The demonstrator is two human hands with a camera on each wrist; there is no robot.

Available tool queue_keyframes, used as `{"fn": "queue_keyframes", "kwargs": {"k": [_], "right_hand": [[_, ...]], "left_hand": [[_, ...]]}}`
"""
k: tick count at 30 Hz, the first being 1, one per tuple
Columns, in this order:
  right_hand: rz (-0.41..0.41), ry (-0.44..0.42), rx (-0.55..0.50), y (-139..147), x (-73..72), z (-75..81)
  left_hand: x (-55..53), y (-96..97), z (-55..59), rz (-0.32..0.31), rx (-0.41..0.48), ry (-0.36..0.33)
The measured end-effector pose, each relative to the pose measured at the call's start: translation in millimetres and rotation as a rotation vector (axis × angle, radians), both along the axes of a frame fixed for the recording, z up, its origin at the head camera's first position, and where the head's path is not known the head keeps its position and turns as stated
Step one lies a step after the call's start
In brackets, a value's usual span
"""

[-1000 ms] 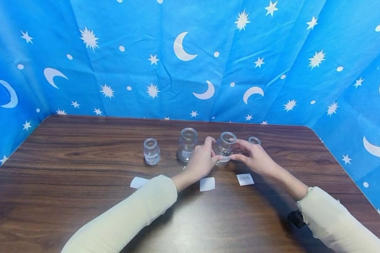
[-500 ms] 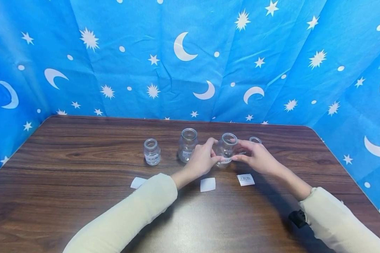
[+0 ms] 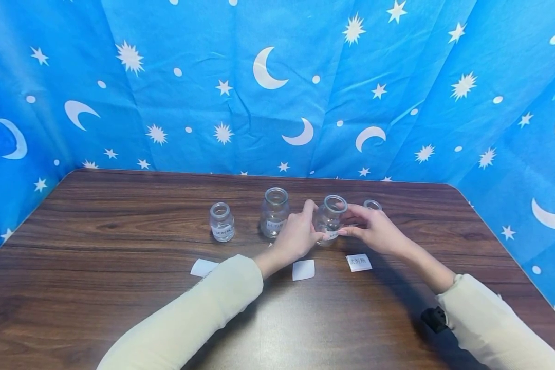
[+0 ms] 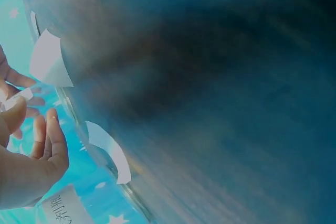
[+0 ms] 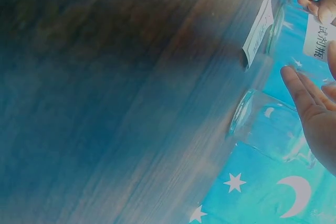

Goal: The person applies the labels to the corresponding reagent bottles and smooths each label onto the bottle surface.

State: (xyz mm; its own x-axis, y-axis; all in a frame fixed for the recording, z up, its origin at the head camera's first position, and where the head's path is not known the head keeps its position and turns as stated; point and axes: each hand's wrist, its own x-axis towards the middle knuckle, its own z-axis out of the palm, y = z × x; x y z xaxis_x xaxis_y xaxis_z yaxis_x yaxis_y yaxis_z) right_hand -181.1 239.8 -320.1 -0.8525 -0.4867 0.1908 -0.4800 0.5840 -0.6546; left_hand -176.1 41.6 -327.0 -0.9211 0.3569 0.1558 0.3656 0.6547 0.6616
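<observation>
A clear glass jar point(image 3: 327, 218) stands between my two hands in the head view, mouth up. A white paper label point(image 3: 331, 235) with dark printed characters lies against its front. My left hand point(image 3: 296, 236) holds the jar from the left, thumb at the label's left end. From the other side, my right hand point(image 3: 374, 228) holds it with fingers spread round the glass and thumb at the label's right end. In the right wrist view the label point(image 5: 317, 40) shows its print between the hands. Most of the jar's sides are hidden by fingers.
Left of the hands stand a labelled jar point(image 3: 275, 208) and a smaller labelled jar point(image 3: 221, 218). Another jar point(image 3: 372, 205) is mostly behind my right hand. White paper pieces point(image 3: 303, 270) and printed labels point(image 3: 358, 262) lie nearer on the wooden table point(image 3: 120, 246).
The jar has shifted very slightly right and nearer. My left thumb has moved a little along the label, and the print sits further right. Both hands keep their hold.
</observation>
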Motion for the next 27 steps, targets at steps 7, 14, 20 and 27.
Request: {"fn": "queue_keyframes", "kwargs": {"k": [7, 14, 20, 27], "right_hand": [[0.003, 0.008, -0.007, -0.2, 0.9, -1.3], [0.0, -0.001, -0.011, -1.2, 1.9, -2.0], [0.003, -0.005, -0.021, -1.9, 2.4, -1.5], [-0.003, 0.006, -0.024, -1.5, 2.8, -2.4]], "left_hand": [[2.1, 3.6, -1.6, 0.013, -0.043, 0.011], [2.8, 4.7, -2.9, 0.031, -0.063, 0.012], [1.6, 3.4, -4.0, 0.022, -0.061, 0.035], [-0.4, 1.4, -5.7, -0.004, -0.04, 0.016]]}}
